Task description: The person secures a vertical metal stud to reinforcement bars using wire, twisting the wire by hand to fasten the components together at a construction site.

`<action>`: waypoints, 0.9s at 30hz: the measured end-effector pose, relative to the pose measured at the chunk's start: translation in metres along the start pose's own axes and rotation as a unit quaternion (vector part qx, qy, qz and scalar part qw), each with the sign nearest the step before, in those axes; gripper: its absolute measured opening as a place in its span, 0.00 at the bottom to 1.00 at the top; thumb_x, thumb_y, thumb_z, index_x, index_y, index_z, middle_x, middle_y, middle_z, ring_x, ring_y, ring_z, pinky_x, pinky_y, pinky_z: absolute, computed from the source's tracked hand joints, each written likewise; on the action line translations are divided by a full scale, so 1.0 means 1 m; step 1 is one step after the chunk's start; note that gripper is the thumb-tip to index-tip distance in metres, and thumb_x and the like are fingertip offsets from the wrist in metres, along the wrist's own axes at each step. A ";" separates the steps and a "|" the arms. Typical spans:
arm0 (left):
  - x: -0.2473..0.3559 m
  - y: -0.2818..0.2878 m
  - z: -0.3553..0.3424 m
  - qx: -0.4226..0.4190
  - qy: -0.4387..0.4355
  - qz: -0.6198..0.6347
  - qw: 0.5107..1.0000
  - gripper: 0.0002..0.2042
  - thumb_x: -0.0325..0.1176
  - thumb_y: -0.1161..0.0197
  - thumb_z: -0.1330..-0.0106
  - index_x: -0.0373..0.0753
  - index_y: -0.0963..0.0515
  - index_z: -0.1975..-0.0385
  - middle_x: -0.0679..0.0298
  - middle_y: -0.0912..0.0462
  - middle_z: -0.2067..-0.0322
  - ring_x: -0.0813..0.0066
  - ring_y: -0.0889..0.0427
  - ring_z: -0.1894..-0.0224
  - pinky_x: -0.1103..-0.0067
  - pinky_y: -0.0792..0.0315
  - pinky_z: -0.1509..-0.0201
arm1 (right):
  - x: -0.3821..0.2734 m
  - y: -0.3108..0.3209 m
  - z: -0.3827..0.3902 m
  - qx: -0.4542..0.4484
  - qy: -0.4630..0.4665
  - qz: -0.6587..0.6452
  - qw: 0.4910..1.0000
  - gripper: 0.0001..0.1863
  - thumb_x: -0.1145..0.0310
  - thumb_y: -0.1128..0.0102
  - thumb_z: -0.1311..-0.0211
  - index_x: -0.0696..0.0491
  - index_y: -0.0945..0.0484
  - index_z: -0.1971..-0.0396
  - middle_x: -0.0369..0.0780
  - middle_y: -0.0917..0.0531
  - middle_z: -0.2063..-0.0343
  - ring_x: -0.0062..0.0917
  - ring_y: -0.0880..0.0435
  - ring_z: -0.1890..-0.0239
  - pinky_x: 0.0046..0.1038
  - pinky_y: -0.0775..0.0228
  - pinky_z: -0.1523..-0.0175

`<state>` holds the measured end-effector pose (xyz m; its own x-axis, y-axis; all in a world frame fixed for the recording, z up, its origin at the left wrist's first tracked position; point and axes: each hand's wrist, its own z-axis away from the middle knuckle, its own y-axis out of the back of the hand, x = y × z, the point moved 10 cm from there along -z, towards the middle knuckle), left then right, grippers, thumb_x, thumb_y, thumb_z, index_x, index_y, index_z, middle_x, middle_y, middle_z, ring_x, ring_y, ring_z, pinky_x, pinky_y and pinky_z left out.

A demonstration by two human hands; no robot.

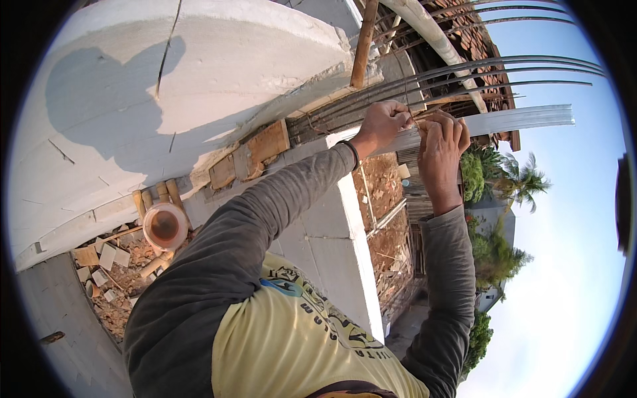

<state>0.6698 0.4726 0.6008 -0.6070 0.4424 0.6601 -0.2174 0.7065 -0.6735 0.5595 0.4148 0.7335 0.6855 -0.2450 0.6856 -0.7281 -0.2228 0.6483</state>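
A long silver metal bar (517,121) reaches from under my hands out to the right. My right hand (441,149), knuckles up, is closed over it, fingers curled; the underside of the grip is hidden. Just left of it, my left hand (381,126) is closed in a pinch above the bar. Whatever lies in that pinch is too small to tell. A thin dark wire (406,86) runs down from above and ends between the hands. Below them is the white top edge of a block wall (352,209).
Steel rods (504,63) project to the right beyond my hands. A wooden post (364,43) stands behind. On the left, a bucket (165,227) sits by several wooden poles, above rubble (109,265). A pale curved wall (219,60) fills the upper left. Reddish ground lies far below.
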 end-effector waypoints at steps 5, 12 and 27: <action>0.000 -0.005 -0.015 -0.060 -0.015 0.000 0.998 0.08 0.30 0.40 0.34 0.31 0.20 0.64 0.67 0.17 0.71 0.85 0.23 0.71 0.85 0.28 0.66 | 0.007 0.007 0.033 0.021 -0.059 -0.030 0.998 0.10 0.75 0.40 0.41 0.51 0.30 0.61 0.37 0.24 0.60 0.32 0.28 0.55 0.38 0.45 0.46; 0.000 -0.016 -0.018 -0.108 -0.046 -0.188 0.975 0.08 0.33 0.35 0.40 0.35 0.16 0.67 0.67 0.16 0.72 0.81 0.22 0.70 0.80 0.28 0.63 | 0.018 0.006 0.071 0.012 -0.085 -0.144 0.986 0.10 0.79 0.41 0.41 0.54 0.30 0.62 0.40 0.22 0.66 0.34 0.28 0.63 0.34 0.39 0.55; -0.005 -0.010 -0.003 -0.103 0.012 0.177 0.979 0.10 0.30 0.32 0.41 0.31 0.17 0.62 0.62 0.16 0.65 0.79 0.19 0.62 0.82 0.25 0.55 | 0.005 -0.003 -0.028 -0.015 -0.017 0.105 0.994 0.06 0.75 0.45 0.47 0.56 0.23 0.69 0.40 0.25 0.61 0.33 0.30 0.47 0.43 0.50 0.37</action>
<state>0.6773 0.4648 0.6046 -0.5976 0.6907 0.4071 0.1631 0.6018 -0.7818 0.5653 0.4405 0.7446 0.5169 -0.3146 0.7962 -0.8546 -0.1352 0.5014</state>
